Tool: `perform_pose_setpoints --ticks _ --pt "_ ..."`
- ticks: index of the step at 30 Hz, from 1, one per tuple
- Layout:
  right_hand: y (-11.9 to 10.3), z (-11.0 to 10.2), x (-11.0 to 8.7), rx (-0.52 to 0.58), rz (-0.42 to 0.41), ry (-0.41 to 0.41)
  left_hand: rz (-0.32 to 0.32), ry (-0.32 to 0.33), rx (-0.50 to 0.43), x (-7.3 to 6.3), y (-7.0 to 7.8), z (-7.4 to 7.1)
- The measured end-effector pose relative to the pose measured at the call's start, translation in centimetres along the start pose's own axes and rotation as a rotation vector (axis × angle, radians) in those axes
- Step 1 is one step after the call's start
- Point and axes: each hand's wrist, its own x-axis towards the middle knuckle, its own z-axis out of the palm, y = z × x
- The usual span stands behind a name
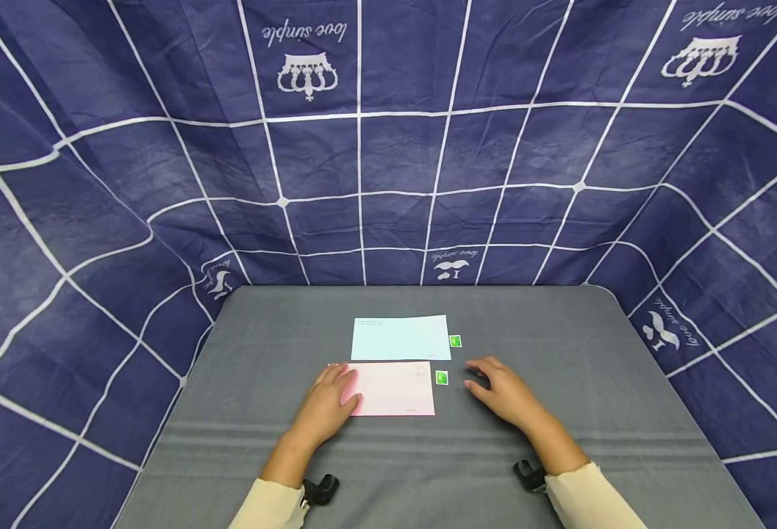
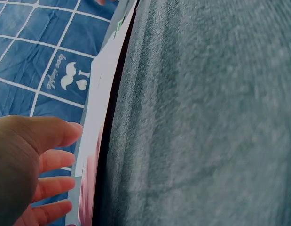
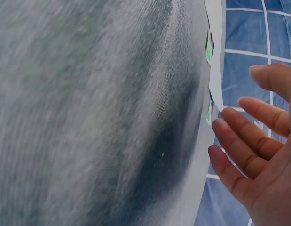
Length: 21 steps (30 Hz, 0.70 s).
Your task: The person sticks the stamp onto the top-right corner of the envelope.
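A pink envelope (image 1: 395, 389) lies flat on the grey table. Over its left end is my left hand (image 1: 327, 404), fingers loosely bent with nothing gripped; whether they touch the paper I cannot tell. Just behind lies a pale blue envelope (image 1: 401, 338). One small green stamp (image 1: 442, 378) sits right of the pink envelope, and another green stamp (image 1: 456, 341) beside the blue one's right edge. My right hand (image 1: 503, 389), to the right of the nearer stamp, holds nothing. Its fingers (image 3: 246, 162) are spread and relaxed in the right wrist view.
Grey cloth covers the table (image 1: 282, 323). A blue cloth with white grid lines (image 1: 401, 154) hangs behind the table and along both sides. Each wrist wears a black strap-on piece, the left mount (image 1: 322, 490) and the right mount (image 1: 529, 476).
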Motion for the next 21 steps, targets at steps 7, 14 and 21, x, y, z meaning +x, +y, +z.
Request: perform_pose_setpoints --ticks 7,14,21 --pt "-0.5 0.7 0.7 0.022 0.018 -0.055 0.000 -0.020 0.000 -0.1 0.2 0.3" --pt "-1.0 1.4 1.2 0.046 0.022 -0.064 -0.003 -0.023 0.005 -0.3 0.2 0.8" --pt "-1.2 1.9 1.7 0.045 0.033 -0.064 -0.028 -0.029 0.009 -0.5 0.4 1.1"
